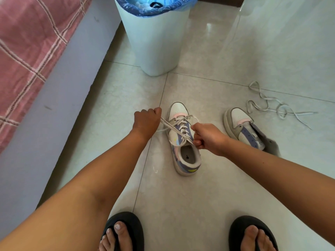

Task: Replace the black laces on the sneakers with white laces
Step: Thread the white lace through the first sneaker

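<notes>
Sneakers on floor tiles: near sneaker point(183, 138) fully threaded w/ white lace point(183, 126), ends pulled taut in fists of left hand point(147, 120) & right hand point(206, 135); far sneaker point(243, 127) laceless, spare white lace point(268, 104) loose beside it, approx. half done.

Glossy pale tile floor point(208, 196) — pink plaid bed point(27, 51) (left), white bin point(155, 42).
</notes>
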Demonstrator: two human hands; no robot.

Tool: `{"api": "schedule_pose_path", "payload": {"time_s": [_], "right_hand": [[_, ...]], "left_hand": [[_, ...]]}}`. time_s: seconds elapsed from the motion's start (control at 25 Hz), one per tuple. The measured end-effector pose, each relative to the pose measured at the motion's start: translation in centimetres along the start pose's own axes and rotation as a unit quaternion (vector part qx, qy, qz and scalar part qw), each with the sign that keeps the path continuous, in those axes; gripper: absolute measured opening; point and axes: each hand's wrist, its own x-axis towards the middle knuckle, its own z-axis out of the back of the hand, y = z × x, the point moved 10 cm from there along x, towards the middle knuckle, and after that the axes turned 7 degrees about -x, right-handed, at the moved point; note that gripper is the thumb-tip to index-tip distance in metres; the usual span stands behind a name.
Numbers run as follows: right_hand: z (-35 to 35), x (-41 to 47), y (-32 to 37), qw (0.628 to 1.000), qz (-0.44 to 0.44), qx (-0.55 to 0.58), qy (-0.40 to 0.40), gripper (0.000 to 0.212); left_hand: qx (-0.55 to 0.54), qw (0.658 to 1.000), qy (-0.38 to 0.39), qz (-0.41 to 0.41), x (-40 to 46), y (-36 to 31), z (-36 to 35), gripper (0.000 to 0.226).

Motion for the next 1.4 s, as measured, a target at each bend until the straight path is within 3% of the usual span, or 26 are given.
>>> {"api": "schedule_pose_path", "payload": {"time_s": [0.08,0.16,0.24,0.32,0.36,0.48,0.52,0.6,0.68,0.8,0.84,0.88,0.92,0.96,1.0,1.08,1.12,1.16,1.2,1.24,1.28,1.4], "right_hand": [[-0.2,0.0,0.2,0.998,0.018,-0.067,0.001,0.026],[-0.7,-0.1,0.4,0.987,0.044,-0.156,0.004,0.019],[-1.3,-0.2,1.4,0.96,0.095,-0.264,0.002,0.023],[-2.1,-0.5,2.8,0.928,0.153,-0.339,0.0,0.013],[-2.3,-0.6,3.1,0.928,0.163,-0.336,0.005,0.019],[-1.6,-0.6,2.7,0.974,0.116,-0.194,0.007,0.04],[-0.9,-0.5,2.3,0.986,0.087,-0.144,-0.001,0.041],[0.0,-0.2,1.1,0.998,0.017,-0.058,0.004,0.034],[-0.2,-0.1,0.3,0.998,-0.036,0.014,0.042,0.023],[-1.1,-0.4,-0.1,0.992,-0.08,0.061,0.075,0.012],[-1.4,-0.4,-0.1,0.992,-0.082,0.064,0.072,0.015],[-1.4,-0.4,0.1,0.993,-0.077,0.059,0.063,0.019],[-1.4,-0.4,0.4,0.995,-0.063,0.048,0.055,0.023],[-1.2,-0.4,0.9,0.997,-0.043,0.033,0.047,0.026],[-1.0,-0.3,1.5,0.999,-0.019,0.018,0.039,0.029],[-0.1,-0.6,3.4,0.995,0.071,-0.076,-0.002,0.029],[0.4,-1.0,4.8,0.972,0.142,-0.183,-0.047,0.027],[0.4,-1.7,6.6,0.917,0.232,-0.308,-0.102,0.02],[-0.4,-2.8,8.0,0.836,0.324,-0.417,-0.151,0.013],[-1.3,-3.5,8.4,0.766,0.389,-0.478,-0.183,0.008],[-1.5,-3.7,8.2,0.746,0.408,-0.489,-0.195,0.008],[0.6,-1.8,6.4,0.857,0.302,-0.374,-0.186,0.014]], "left_hand": [[-0.026,1.0,-0.009,0.01,0.0,-0.1,0.7,0.023],[-0.209,0.976,-0.026,0.053,0.2,-0.1,2.5,0.029],[-0.43,0.901,-0.061,0.018,0.2,-1.5,5.1,0.024],[-0.517,0.848,-0.097,-0.066,-0.1,-3.3,8.5,0.021],[-0.544,0.832,-0.074,-0.085,-0.2,-4.1,8.9,0.021],[-0.531,0.836,0.116,-0.075,-0.9,-5.9,5.3,0.03],[-0.488,0.857,0.144,-0.081,-1.3,-5.7,4.2,0.033],[-0.445,0.885,0.121,-0.064,-1.7,-3.6,3.5,0.034],[-0.473,0.869,0.14,-0.032,-2.7,-1.7,2.6,0.031],[-0.462,0.818,0.339,-0.054,-6.0,-3.2,0.5,0.03],[-0.45,0.814,0.362,-0.067,-6.2,-3.7,0.4,0.025],[-0.457,0.822,0.332,-0.071,-5.5,-4.0,0.8,0.015],[-0.478,0.838,0.254,-0.068,-3.9,-3.8,1.9,0.014],[-0.511,0.841,0.172,-0.058,-2.5,-3.4,3.1,0.026],[-0.552,0.821,0.136,-0.048,-1.6,-3.5,3.5,0.035],[-0.603,0.778,0.165,-0.055,-1.0,-5.2,3.2,0.044],[-0.607,0.771,0.181,-0.067,-0.9,-6.2,2.8,0.043],[-0.609,0.768,0.184,-0.077,-0.8,-6.7,2.5,0.038],[-0.612,0.766,0.18,-0.081,-0.7,-6.9,2.4,0.032],[-0.617,0.762,0.177,-0.082,-0.5,-6.9,2.3,0.027],[-0.619,0.762,0.175,-0.081,-0.3,-6.7,2.3,0.023],[-0.607,0.77,0.184,-0.069,-0.1,-6.0,1.8,0.019]]}}
